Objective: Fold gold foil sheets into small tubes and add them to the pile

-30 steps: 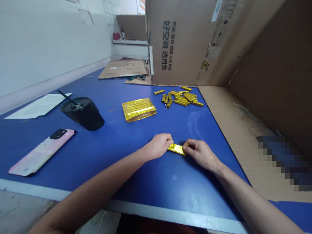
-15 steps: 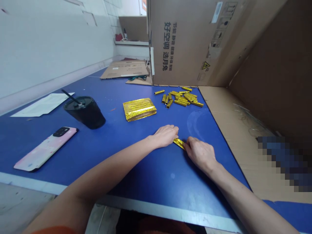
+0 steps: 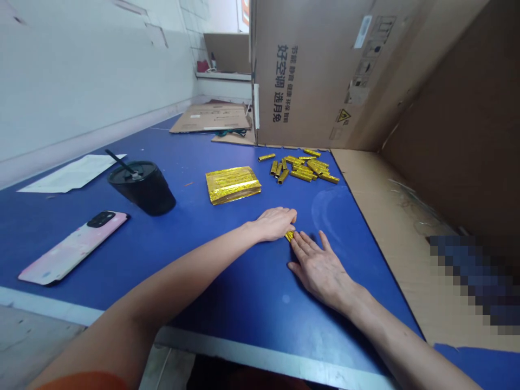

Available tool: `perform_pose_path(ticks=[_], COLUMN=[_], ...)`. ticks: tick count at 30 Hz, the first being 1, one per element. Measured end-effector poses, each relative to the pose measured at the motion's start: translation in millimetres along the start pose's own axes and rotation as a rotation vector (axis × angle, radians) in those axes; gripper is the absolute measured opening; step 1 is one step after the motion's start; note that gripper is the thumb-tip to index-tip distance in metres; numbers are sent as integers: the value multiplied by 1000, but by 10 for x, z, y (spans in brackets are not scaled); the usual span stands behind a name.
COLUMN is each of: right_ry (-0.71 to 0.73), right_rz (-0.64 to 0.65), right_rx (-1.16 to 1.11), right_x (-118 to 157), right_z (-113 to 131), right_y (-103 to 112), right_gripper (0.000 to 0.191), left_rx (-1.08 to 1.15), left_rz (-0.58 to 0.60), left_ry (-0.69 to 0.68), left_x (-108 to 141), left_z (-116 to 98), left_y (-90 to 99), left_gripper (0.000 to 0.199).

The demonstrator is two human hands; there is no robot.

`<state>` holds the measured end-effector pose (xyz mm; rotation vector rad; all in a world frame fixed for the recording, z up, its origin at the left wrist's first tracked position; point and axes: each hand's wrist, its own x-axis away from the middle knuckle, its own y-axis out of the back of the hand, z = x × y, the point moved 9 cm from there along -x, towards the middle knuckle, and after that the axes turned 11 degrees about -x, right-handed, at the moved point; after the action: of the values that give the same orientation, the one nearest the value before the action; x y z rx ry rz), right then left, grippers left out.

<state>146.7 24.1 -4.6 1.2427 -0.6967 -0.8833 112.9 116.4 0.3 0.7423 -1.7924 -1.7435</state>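
As I watch, the left hand (image 3: 277,223) pinches a gold strip (image 3: 289,236) mid-frame.
The right hand (image 3: 320,266) lies over it, fingers outstretched.

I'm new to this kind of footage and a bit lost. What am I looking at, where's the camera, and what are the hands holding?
There's no machine: these are a person's bare hands, seen from one camera worn on the head, looking forward and down. The left hand, fingers curled, holds a small gold strip, mostly hidden, at the blue table. The right hand is open, fingertips at the strip. Farther off lie a gold stack and scattered small gold pieces. Leftward are a black cup with a straw, a phone and white paper.
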Motion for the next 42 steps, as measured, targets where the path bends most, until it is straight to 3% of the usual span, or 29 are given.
perform_pose_path(ticks=[4, 8, 18, 22, 24, 26, 29, 33, 42], right_ry=[8, 4, -39, -37, -33, -31, -37, -46, -39], right_rz=[-19, -13, 27, 26, 26, 33, 35, 20, 44], right_rx=[1, -1, 0, -12, -18, -21, -20, -14, -32], right_x=[29, 34, 19, 22, 23, 24, 21, 27, 290], right_z=[56, 68, 59, 59, 64, 69, 72, 65, 10], right_y=[-2, -11, -11, -8, -3, -5, -13, -30, -64], right_gripper=[68, 69, 69, 69, 69, 68, 68, 70, 65], left_rx=[61, 84, 46, 15, 25, 48, 12, -37, -35], left_rz=[75, 100, -10, -128, -157, -135, 5, 87, 92], left_ry=[19, 44, 124, 189, 144, 33, -144, -144, -102], left_x=[-75, -98, -106, 120, 307, 481, 650, 669, 666], left_z=[71, 96, 138, 76, -46, -203, -376, -322, -307], left_y=[-20, -17, 12, 149, 168, 112, -101, -248, -251], left_gripper=[15, 15, 13, 26, 34, 35, 66, 73, 76])
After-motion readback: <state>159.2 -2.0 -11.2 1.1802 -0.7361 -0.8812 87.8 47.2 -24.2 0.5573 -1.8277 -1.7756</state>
